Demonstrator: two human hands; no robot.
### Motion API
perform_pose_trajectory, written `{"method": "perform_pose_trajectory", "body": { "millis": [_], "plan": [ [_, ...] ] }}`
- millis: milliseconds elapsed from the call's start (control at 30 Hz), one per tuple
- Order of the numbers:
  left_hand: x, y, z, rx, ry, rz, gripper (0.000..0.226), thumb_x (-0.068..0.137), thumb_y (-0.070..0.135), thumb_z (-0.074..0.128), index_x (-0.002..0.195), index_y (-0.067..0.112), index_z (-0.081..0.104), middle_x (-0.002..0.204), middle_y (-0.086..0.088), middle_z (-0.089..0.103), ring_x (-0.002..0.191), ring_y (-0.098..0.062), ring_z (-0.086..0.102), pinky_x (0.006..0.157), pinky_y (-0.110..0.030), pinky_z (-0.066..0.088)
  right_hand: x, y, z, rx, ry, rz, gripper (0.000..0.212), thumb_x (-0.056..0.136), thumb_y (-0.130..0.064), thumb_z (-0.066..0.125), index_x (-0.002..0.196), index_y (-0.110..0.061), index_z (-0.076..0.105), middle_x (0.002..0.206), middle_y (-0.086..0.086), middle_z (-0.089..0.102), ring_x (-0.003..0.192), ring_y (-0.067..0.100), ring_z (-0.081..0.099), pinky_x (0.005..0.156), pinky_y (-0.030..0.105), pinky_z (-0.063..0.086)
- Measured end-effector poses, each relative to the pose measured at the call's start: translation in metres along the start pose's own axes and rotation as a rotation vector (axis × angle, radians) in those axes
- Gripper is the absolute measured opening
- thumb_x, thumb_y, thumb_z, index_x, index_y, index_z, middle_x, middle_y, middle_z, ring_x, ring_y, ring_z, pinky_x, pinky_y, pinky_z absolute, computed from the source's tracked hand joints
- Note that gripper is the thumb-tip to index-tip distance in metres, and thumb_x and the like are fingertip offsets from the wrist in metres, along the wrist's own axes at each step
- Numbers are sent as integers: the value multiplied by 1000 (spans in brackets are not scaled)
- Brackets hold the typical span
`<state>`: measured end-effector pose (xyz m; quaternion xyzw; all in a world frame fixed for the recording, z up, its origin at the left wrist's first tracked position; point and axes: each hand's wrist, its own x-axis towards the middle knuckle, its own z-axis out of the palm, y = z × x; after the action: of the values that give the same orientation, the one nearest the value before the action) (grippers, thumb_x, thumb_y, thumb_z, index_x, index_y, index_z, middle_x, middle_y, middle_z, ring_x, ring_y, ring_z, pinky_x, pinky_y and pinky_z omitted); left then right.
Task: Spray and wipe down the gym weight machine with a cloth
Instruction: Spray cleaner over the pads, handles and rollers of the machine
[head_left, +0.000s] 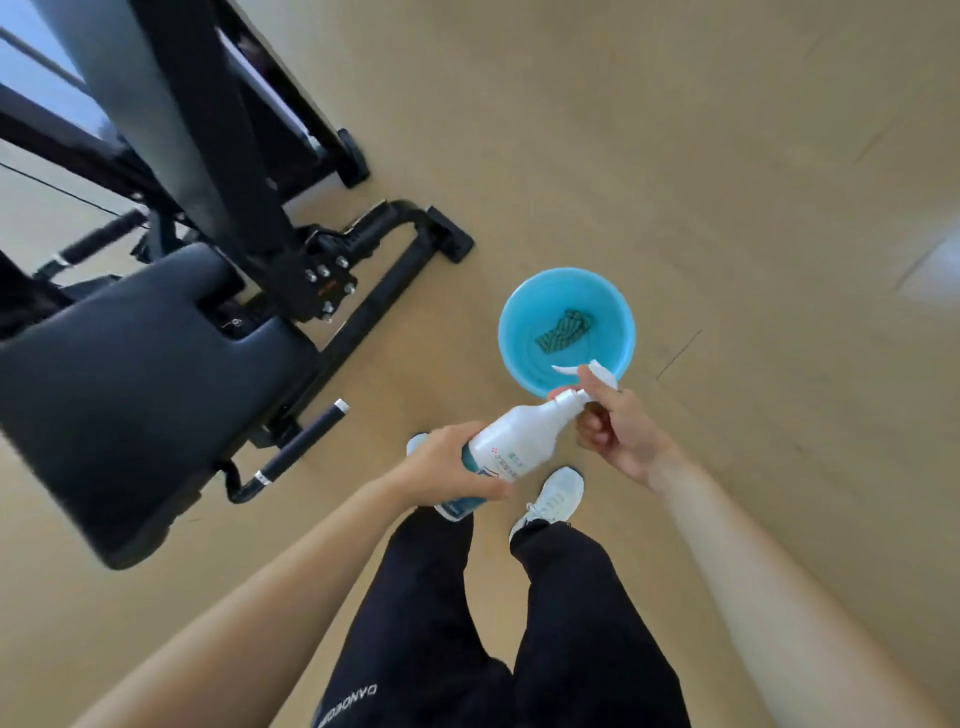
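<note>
Now, spray bottle (511, 441): white with a teal band near its base, it is being held slanted in the air above the floor, nozzle end pointing up and away over the near rim of the basin.
Left hand (447, 462): it is wrapping the lower body of the spray bottle, fingers curling round the labelled part and thumb lying across the top.
Right hand (618, 436): it is gripping the white trigger head at the neck, one finger reaching up along the head and the others curling in under it; whether the trigger is being squeezed cannot be told.
Cloth (563, 330): a dark green striped cloth is lying bunched in the bottom of the basin, touched by neither hand.
Basin (527, 304): round and bright blue, it is sitting on the floor just beyond the hands and near the machine's base bar.
Weight machine (223, 156): black frame with grey uprights, it is filling the left side of the view; its padded black seat (130, 389) is jutting toward the person, well apart from the bottle.
Handle bar (301, 447): a black grip with silver rings is sticking out beneath the seat, to the left of the left hand.
Floor (701, 182): tan and smooth, it is carrying the basin and the machine.
Person: dark trousers (571, 623) and a white shoe (553, 499) are showing below the bottle.
</note>
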<state>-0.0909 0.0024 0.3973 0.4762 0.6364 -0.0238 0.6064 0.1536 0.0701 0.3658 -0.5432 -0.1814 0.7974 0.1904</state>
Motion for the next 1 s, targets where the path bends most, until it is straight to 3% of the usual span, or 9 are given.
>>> {"method": "perform_pose_trajectory", "body": {
  "millis": [167, 233, 333, 400, 500, 600, 767, 867, 1000],
  "plan": [
    [-66, 18, -27, -233, 116, 28, 52, 58, 54, 83, 100, 27, 67, 95, 3, 75, 87, -13, 75, 83, -40, 63, -35, -30, 87, -92, 70, -206, 11, 100, -23, 63, 98, -13, 66, 86, 3, 65, 79, 19, 62, 68, 29, 52],
    [-92, 13, -38, -317, 109, 34, 55, 61, 52, 84, 105, 23, 68, 98, 0, 75, 91, -15, 75, 87, -42, 63, -45, -39, 122, -82, 43, -254, 9, 100, -21, 64, 107, -16, 65, 95, 4, 64, 89, 18, 64, 73, 31, 55],
    [-125, -3, -58, -409, 111, 61, 53, 67, 45, 87, 108, 17, 67, 101, -5, 76, 93, -21, 76, 88, -42, 63, -53, -49, 178, -50, -19, -280, 24, 98, -12, 65, 121, -14, 64, 107, -1, 72, 95, 18, 70, 80, 34, 58],
    [-145, -18, -71, -486, 138, 76, 43, 74, 35, 87, 108, 17, 67, 102, -7, 76, 94, -24, 76, 86, -40, 62, -54, -50, 218, -65, -53, -274, 24, 97, -7, 65, 120, -12, 64, 116, 3, 72, 100, 21, 72, 85, 39, 58],
    [-172, -47, -92, -599, 195, 94, 33, 80, 24, 85, 107, 15, 68, 103, -10, 76, 96, -27, 75, 86, -39, 61, -54, -47, 280, -129, -54, -273, 22, 97, -5, 64, 117, -12, 63, 117, 7, 70, 102, 22, 73, 81, 37, 58],
    [-190, -79, -115, -699, 242, 120, 40, 77, 29, 84, 109, 12, 67, 104, -12, 75, 96, -27, 76, 88, -42, 61, -50, -43, 338, -211, -37, -288, 25, 95, -4, 65, 118, -14, 61, 111, 3, 69, 96, 19, 74, 76, 34, 59],
    [-203, -118, -158, -792, 324, 183, 47, 71, 39, 84, 107, 12, 67, 99, -9, 76, 90, -23, 76, 79, -35, 62, -37, -49, 420, -370, 19, -335, 18, 90, -7, 69, 106, -11, 62, 89, 10, 65, 75, 21, 67, 65, 34, 58],
    [-201, -129, -187, -804, 341, 206, 44, 73, 37, 84, 107, 15, 68, 98, -4, 76, 90, -20, 76, 79, -32, 62, -24, -59, 452, -400, 88, -342, 14, 96, -27, 70, 94, -15, 63, 83, 7, 67, 75, 22, 67, 72, 41, 59],
    [-188, -133, -223, -738, 307, 210, 45, 73, 44, 83, 109, 22, 68, 102, -1, 74, 97, -16, 75, 87, -34, 63, 0, -74, 466, -503, 179, -372, 35, 98, -49, 63, 116, -19, 57, 100, 3, 73, 89, 24, 73, 84, 44, 63]
  ]
}}
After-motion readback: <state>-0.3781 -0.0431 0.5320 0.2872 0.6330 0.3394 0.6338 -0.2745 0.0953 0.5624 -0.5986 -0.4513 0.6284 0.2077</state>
